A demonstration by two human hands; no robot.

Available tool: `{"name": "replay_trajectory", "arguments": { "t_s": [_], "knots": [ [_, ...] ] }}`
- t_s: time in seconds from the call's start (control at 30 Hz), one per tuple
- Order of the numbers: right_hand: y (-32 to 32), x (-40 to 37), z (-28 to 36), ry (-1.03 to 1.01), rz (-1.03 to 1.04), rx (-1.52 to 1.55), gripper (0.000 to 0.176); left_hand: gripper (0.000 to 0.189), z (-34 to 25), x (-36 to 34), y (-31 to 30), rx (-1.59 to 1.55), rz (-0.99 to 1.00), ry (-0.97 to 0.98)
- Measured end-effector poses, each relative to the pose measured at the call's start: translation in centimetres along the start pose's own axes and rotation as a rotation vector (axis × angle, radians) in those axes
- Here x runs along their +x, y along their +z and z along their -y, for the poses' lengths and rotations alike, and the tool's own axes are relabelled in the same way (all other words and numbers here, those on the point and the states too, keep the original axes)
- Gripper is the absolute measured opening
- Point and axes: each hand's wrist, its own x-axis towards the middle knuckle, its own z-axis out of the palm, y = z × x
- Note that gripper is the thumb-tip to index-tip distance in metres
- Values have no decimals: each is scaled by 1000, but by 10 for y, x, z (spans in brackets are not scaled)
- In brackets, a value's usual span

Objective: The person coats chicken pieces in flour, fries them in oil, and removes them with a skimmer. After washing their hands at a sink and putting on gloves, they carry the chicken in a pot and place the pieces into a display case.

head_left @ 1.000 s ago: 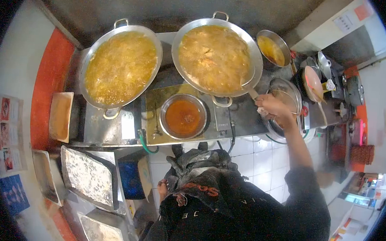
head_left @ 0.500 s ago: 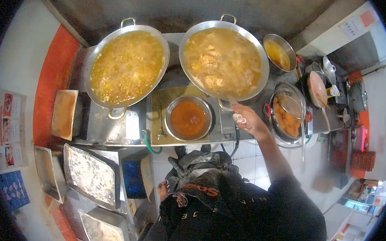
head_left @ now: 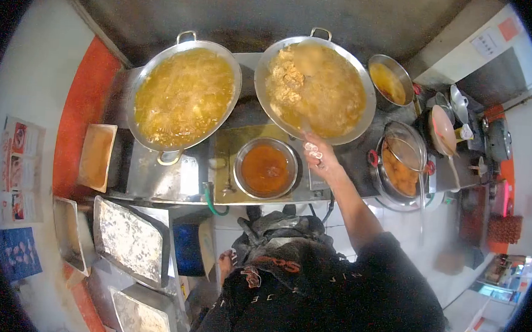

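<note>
My right hand point(head_left: 321, 157) is closed around the handle of a long-handled cooking spatula point(head_left: 307, 124) at the near rim of the right wok point(head_left: 264, 99). The spatula's head is blurred in the cloudy, bubbling oil. Golden battered pieces of fried food point(head_left: 288, 79) are gathered at the wok's left side. White coating sticks to my right fingers. Low beside the dark apron, my left hand point(head_left: 226, 262) hangs with loosely bent fingers, no object visible in it. The left wok point(head_left: 136, 118) holds yellow bubbling oil.
A bowl of reddish-brown liquid point(head_left: 266, 168) stands between the woks, near the counter edge. To the right are a smaller pan of oil point(head_left: 388, 82) and a strainer point(head_left: 405, 145) over a pot of orange-brown food. A floury tray point(head_left: 128, 241) lies at lower left.
My right hand and the spatula have shifted left along the right wok's near rim. The fried pieces now sit bunched farther left and higher above the oil. The camera view has shifted slightly.
</note>
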Motion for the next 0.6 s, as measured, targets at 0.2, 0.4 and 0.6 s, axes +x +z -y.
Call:
{"name": "replay_trajectory", "arguments": {
  "t_s": [0.2, 0.4, 0.6],
  "knots": [
    [-9, -31, 21, -33, 13, -214, 26, 35, 33, 15, -28, 94, 99, 218],
    [-24, -71, 45, -39, -126, -482, 38, 31, 35, 16, -28, 38, 195, 220],
    [-24, -117, 68, -23, -182, -697, 37, 33, 22, 6, -4, 15, 59, 129]
  ]
}}
